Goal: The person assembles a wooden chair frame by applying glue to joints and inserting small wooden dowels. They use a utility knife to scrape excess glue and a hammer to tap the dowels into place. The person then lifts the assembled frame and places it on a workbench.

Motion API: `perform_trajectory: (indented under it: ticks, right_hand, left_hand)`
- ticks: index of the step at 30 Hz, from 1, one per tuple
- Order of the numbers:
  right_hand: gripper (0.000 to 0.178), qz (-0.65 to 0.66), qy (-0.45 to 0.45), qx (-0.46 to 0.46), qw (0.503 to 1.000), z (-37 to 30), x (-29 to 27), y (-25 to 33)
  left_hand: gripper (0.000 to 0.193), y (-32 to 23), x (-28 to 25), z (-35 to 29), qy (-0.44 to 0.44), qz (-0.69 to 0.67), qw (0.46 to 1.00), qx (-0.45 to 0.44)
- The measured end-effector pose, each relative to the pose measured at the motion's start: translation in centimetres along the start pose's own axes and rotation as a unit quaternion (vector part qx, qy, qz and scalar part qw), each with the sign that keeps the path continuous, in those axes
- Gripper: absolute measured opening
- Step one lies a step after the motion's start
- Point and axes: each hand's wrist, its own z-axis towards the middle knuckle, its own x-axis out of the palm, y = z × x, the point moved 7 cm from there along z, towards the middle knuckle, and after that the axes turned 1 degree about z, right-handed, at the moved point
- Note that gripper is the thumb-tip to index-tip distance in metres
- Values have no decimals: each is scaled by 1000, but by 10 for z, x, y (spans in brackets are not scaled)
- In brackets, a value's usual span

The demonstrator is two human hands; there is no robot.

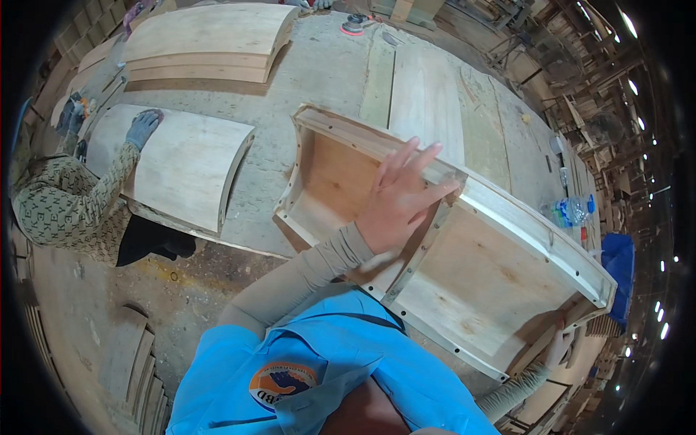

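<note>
In front of me a curved wooden panel frame (478, 290) lies tilted on the table, its hollow inside facing up. A crosspiece splits it into two bays, and small dark holes dot its rims. My left hand (395, 203) is over the crosspiece and far rail, fingers spread and holding nothing; whether the fingertips touch the wood is hard to see. At the frame's right end, my right hand (560, 346) grips the end piece, with part of its fingers hidden.
At left, a person in a patterned sleeve rests a gloved hand (143, 129) on a curved panel (181, 163). Stacked curved panels (206, 36) and a sander (353, 25) lie farther back. A plastic bottle (569, 212) stands right, near a blue bin (618, 272). Curved wood pieces (130, 362) sit lower left.
</note>
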Motion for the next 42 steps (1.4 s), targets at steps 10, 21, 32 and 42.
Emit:
perform_trajectory:
  ticks: [10, 21, 32, 42]
  right_hand:
    - [38, -83, 40, -4, 996, 58, 19, -26]
    - [40, -96, 55, -31, 993, 52, 157, 20]
    - [41, -98, 70, -9, 993, 47, 187, 29]
    - [43, -95, 67, -5, 993, 37, 193, 28]
  left_hand:
    - [62, 19, 2, -15, -33, -5, 999, -30]
    - [32, 96, 57, -226, 115, 31, 971, -205]
    - [25, 115, 39, -235, 61, 1, 987, -150]
    - [26, 121, 47, -242, 58, 6, 988, -145]
